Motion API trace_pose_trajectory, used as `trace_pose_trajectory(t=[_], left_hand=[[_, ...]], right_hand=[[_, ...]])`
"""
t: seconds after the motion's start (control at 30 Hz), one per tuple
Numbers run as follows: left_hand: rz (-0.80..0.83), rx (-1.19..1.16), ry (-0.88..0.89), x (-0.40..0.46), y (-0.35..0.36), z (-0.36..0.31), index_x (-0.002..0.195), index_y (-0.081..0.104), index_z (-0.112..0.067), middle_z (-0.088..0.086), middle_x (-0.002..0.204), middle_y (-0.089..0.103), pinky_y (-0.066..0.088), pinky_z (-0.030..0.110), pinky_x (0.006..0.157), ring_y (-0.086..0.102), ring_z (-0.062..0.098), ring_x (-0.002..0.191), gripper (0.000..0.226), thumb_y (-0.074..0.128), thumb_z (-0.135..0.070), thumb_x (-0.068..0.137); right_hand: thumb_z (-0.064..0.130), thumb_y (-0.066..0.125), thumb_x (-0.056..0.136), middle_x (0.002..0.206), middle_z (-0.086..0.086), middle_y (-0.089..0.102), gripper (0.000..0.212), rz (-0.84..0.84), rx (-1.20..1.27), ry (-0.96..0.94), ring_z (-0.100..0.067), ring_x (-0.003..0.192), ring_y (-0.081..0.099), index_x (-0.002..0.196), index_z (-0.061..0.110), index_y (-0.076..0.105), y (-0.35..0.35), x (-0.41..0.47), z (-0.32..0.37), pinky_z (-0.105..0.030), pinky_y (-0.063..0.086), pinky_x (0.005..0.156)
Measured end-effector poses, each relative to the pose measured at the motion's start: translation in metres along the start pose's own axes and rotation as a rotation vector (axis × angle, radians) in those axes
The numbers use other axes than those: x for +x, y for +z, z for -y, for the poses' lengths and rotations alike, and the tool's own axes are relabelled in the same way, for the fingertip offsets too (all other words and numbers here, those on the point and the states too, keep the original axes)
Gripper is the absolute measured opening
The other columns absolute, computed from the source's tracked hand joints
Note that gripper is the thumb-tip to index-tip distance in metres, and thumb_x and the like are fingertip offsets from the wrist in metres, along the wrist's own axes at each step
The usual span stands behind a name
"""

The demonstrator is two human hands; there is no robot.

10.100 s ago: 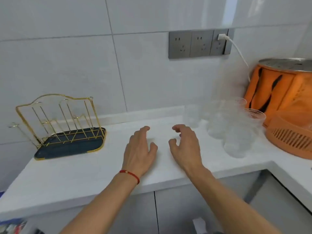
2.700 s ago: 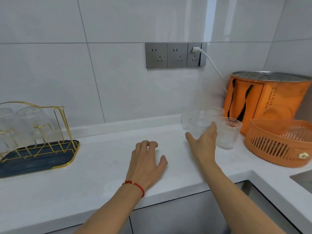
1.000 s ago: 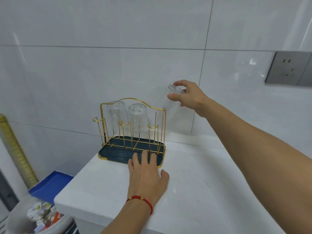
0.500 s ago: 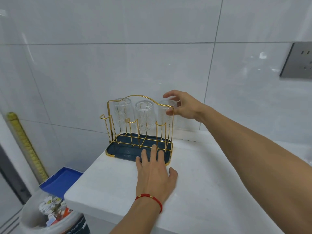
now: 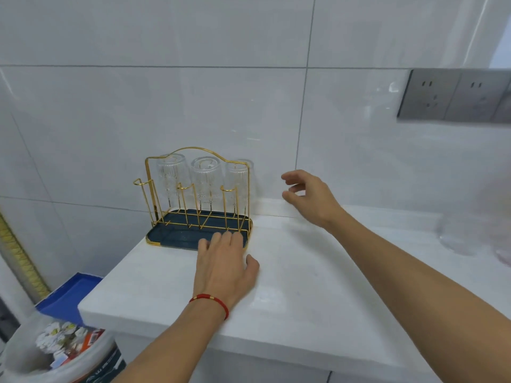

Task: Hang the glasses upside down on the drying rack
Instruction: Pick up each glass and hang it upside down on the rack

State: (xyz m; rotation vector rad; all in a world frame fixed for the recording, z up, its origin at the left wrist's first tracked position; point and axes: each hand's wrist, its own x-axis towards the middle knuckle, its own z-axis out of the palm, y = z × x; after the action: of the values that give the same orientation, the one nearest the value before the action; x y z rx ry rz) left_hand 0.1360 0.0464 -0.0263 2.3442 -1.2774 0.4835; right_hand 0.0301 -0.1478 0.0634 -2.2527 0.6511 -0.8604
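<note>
A gold wire drying rack on a dark blue tray stands at the counter's left end against the wall. Three ribbed clear glasses hang upside down along its back row: left glass, middle glass, right glass. The front pegs are bare. My left hand lies flat on the counter, fingertips touching the tray's front edge. My right hand hovers to the right of the rack, fingers apart and holding nothing. More clear glasses show as a blur at the far right.
The white counter ends just left of the rack. Below that edge stand a lined waste bin and a blue lid. Grey wall sockets sit at the upper right on the tiled wall.
My right hand has let go of the third glass, which now hangs on the rack's right back peg, and has drawn away to the right. The left hand stays by the tray.
</note>
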Motion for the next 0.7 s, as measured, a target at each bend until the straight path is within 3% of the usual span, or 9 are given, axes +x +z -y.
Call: trace_pose_trajectory(t=[0.1, 0.17, 0.23, 0.3, 0.4, 0.5, 0.57, 0.7], left_hand=[[0.028, -0.033, 0.090, -0.002, -0.003, -0.002, 0.063, 0.040, -0.018, -0.003, 0.059, 0.044, 0.044, 0.038, 0.066, 0.043, 0.023, 0.059, 0.029, 0.055, -0.024, 0.087], [0.017, -0.055, 0.137, -0.005, -0.004, -0.001, 0.057, 0.037, -0.019, -0.005, 0.052, 0.042, 0.035, 0.033, 0.054, 0.041, 0.021, 0.051, 0.038, 0.059, -0.021, 0.088], [0.025, -0.083, 0.196, -0.006, -0.006, -0.006, 0.054, 0.034, -0.022, -0.007, 0.049, 0.041, 0.036, 0.034, 0.055, 0.040, 0.020, 0.048, 0.041, 0.056, -0.026, 0.089], [0.044, -0.119, 0.245, -0.002, -0.006, -0.024, 0.057, 0.038, -0.023, -0.008, 0.054, 0.044, 0.041, 0.039, 0.063, 0.043, 0.019, 0.054, 0.038, 0.049, -0.037, 0.091], [0.103, -0.211, 0.335, 0.001, -0.002, -0.086, 0.078, 0.054, -0.022, -0.006, 0.077, 0.056, 0.041, 0.041, 0.071, 0.049, 0.021, 0.077, 0.030, 0.042, -0.046, 0.090], [0.140, -0.332, 0.394, -0.007, 0.009, -0.157, 0.103, 0.060, -0.022, -0.006, 0.109, 0.060, 0.041, 0.040, 0.084, 0.050, 0.021, 0.103, 0.022, 0.047, -0.039, 0.097], [0.140, -0.357, 0.442, -0.014, 0.018, -0.193, 0.114, 0.060, -0.023, -0.005, 0.125, 0.057, 0.040, 0.040, 0.091, 0.047, 0.020, 0.115, 0.025, 0.044, -0.036, 0.100], [0.202, -0.346, 0.486, -0.021, 0.039, -0.228, 0.130, 0.054, -0.024, -0.002, 0.150, 0.041, 0.033, 0.039, 0.104, 0.034, 0.019, 0.135, 0.035, 0.038, -0.037, 0.101]], right_hand=[[0.010, 0.064, 0.094, 0.121, 0.004, 0.070, 0.025, -0.071, 0.006, 0.060, -0.013, 0.103, 0.067, 0.115, 0.022, 0.071, -0.021, -0.076, -0.024, -0.027, 0.055, 0.089], [0.005, 0.063, 0.093, 0.120, 0.004, 0.068, 0.028, -0.087, -0.072, 0.080, -0.013, 0.103, 0.065, 0.111, 0.024, 0.070, -0.038, -0.127, -0.041, -0.030, 0.052, 0.093], [0.003, 0.062, 0.092, 0.120, 0.006, 0.066, 0.031, -0.130, -0.184, 0.112, -0.011, 0.104, 0.061, 0.113, 0.024, 0.069, -0.060, -0.167, -0.059, -0.025, 0.047, 0.094], [0.000, 0.062, 0.090, 0.120, 0.005, 0.063, 0.034, -0.283, -0.231, 0.170, -0.012, 0.108, 0.058, 0.115, 0.022, 0.068, -0.086, -0.195, -0.073, -0.012, 0.041, 0.093], [-0.003, 0.064, 0.085, 0.129, -0.006, 0.054, 0.040, -0.679, -0.241, 0.300, -0.023, 0.122, 0.048, 0.120, 0.015, 0.063, -0.122, -0.216, -0.087, 0.000, 0.029, 0.089], [0.001, 0.069, 0.078, 0.139, -0.016, 0.044, 0.054, -0.996, -0.287, 0.471, -0.034, 0.130, 0.039, 0.129, 0.010, 0.054, -0.144, -0.220, -0.096, -0.025, 0.027, 0.101], [-0.001, 0.068, 0.075, 0.150, -0.020, 0.034, 0.068, -1.093, -0.283, 0.498, -0.039, 0.138, 0.033, 0.138, 0.008, 0.046, -0.153, -0.219, -0.102, -0.042, 0.028, 0.111], [-0.003, 0.071, 0.075, 0.162, -0.025, 0.020, 0.090, -1.189, -0.312, 0.442, -0.041, 0.147, 0.023, 0.154, 0.003, 0.027, -0.169, -0.210, -0.126, -0.044, 0.020, 0.121]])
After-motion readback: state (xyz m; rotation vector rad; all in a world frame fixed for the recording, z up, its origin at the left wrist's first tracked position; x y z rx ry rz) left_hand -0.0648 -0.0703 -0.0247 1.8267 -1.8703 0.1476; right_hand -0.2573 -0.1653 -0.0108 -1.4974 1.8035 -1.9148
